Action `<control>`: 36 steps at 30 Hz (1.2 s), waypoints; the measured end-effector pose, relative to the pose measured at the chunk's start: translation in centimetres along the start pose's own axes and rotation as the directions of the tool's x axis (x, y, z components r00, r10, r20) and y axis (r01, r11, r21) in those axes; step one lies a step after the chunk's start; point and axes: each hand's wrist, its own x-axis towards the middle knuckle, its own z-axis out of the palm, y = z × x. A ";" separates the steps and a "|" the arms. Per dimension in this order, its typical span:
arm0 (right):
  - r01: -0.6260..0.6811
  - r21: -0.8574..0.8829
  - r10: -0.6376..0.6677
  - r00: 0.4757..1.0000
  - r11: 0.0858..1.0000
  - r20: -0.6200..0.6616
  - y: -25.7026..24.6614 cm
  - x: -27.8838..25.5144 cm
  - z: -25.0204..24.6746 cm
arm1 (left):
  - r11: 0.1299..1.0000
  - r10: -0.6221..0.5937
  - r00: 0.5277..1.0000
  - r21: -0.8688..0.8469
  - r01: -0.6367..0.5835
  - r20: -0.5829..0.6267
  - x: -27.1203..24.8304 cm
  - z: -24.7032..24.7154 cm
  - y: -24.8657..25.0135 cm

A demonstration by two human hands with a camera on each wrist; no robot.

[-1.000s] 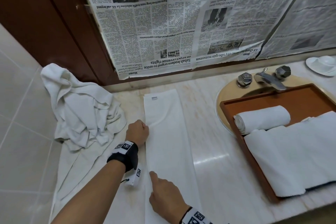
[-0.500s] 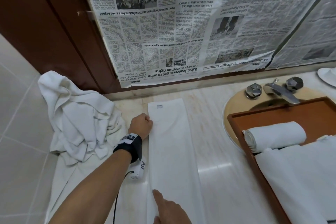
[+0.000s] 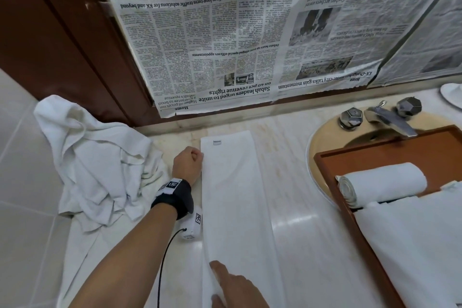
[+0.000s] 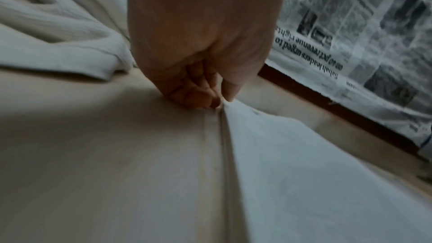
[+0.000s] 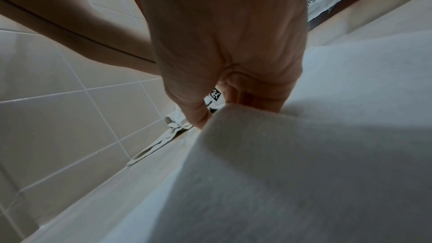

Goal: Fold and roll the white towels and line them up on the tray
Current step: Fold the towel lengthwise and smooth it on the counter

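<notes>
towel [image 3: 237, 207]: matt white cloth | counter [image 3: 295, 232]: glossy marble | tray [image 3: 375, 155]: smooth wood | faucet [image 3: 390, 120]: shiny metal

A bathroom, likely in a hotel or guest house. A pale marble vanity counter [image 3: 295, 182] holds an oval beige sink [image 3: 325, 137] at its right end, with a chrome faucet [image 3: 390, 120] and two faceted knobs. Glossy cream wall tiles [image 3: 22, 182] line the counter's left edge. Newspaper sheets [image 3: 225, 32] cover the panel behind the counter, framed in dark wood.
</notes>
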 end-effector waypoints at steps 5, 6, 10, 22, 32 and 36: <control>0.171 -0.039 -0.175 0.973 0.984 -0.148 1.0 -0.2 1.0 | 0.991 0.103 0.991 -0.095 -0.095 0.083 -4.1 -0.8 -1.6; 0.181 -0.047 -0.186 0.969 0.982 -0.160 1.3 -0.2 1.4 | 0.990 0.127 0.986 -0.083 -0.118 0.111 -5.1 -0.9 -2.0; 0.273 -0.052 -0.278 0.934 0.961 -0.223 1.6 -0.1 1.8 | 0.984 0.172 0.967 -0.077 -0.160 0.187 -8.5 -1.8 -2.7; 0.198 -0.081 -0.210 0.812 0.977 -0.544 3.3 -1.3 -1.1 | 0.965 0.178 0.919 0.121 -0.233 0.351 -14.9 -3.1 -4.0; 0.086 -0.140 -0.139 0.891 0.986 -0.433 7.2 1.5 -6.4 | 0.846 0.128 0.932 0.452 -0.282 0.340 -15.4 -1.8 -2.1; 0.069 -0.161 -0.133 0.892 0.985 -0.433 7.3 3.1 -9.2 | 0.853 0.097 0.935 0.455 -0.255 0.341 -13.1 -1.1 -1.0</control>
